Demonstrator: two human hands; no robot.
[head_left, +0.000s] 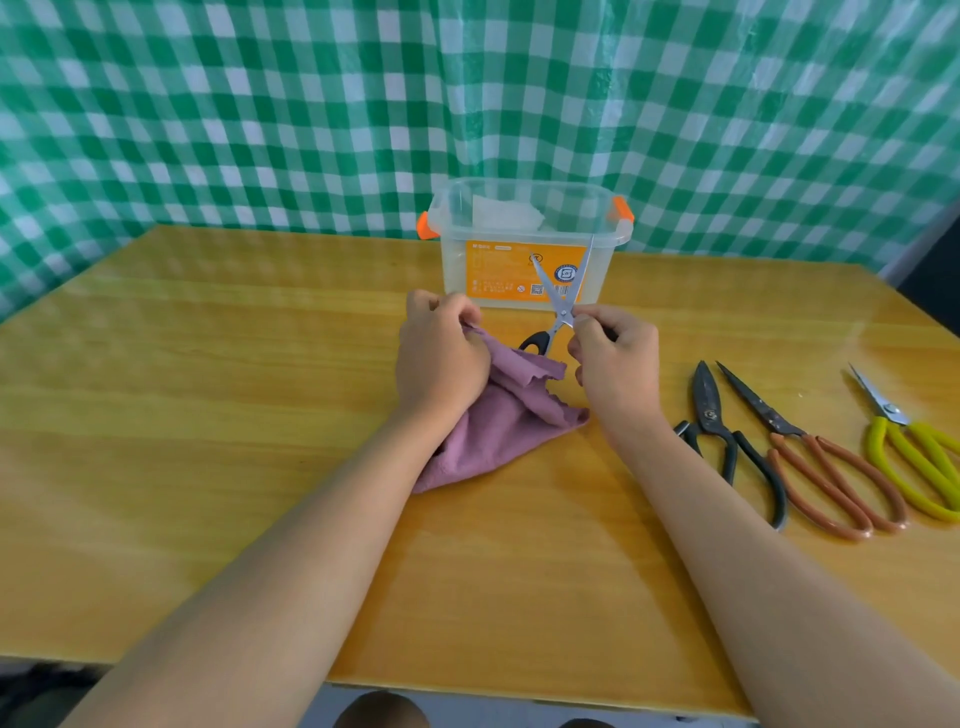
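A small pair of steel scissors (559, 300) with a black handle is being held up just above the middle of the table (208, 415). Its blades are standing spread in a V, tips pointing toward twelve and one o'clock. The right hand (615, 358) is pinching the scissors near the pivot with curled fingers. One black handle loop is showing at seven o'clock of the pivot, over the cloth; the other loop is hidden.

At nine o'clock of the scissors, the left hand (441, 358) is gripping a bunched edge of a purple cloth (498, 431), fingers curled round the fabric. The cloth is trailing from that hand toward six o'clock, with its lower part lying on the table between the two forearms.

Directly behind the scissors, at twelve o'clock, a clear plastic box (457, 270) with orange latches and an orange label is standing on the table. Something white and crumpled (506, 213) is lying inside it.

At four o'clock of the right hand, three larger pairs of scissors are lying side by side on the table, blades closed and pointing away from the person: a black-handled pair (711, 415) nearest, then an orange-handled pair (810, 452), then a yellow-handled pair (904, 441) at the edge of the view.

A green and white checked sheet (260, 104) is hanging behind the table.
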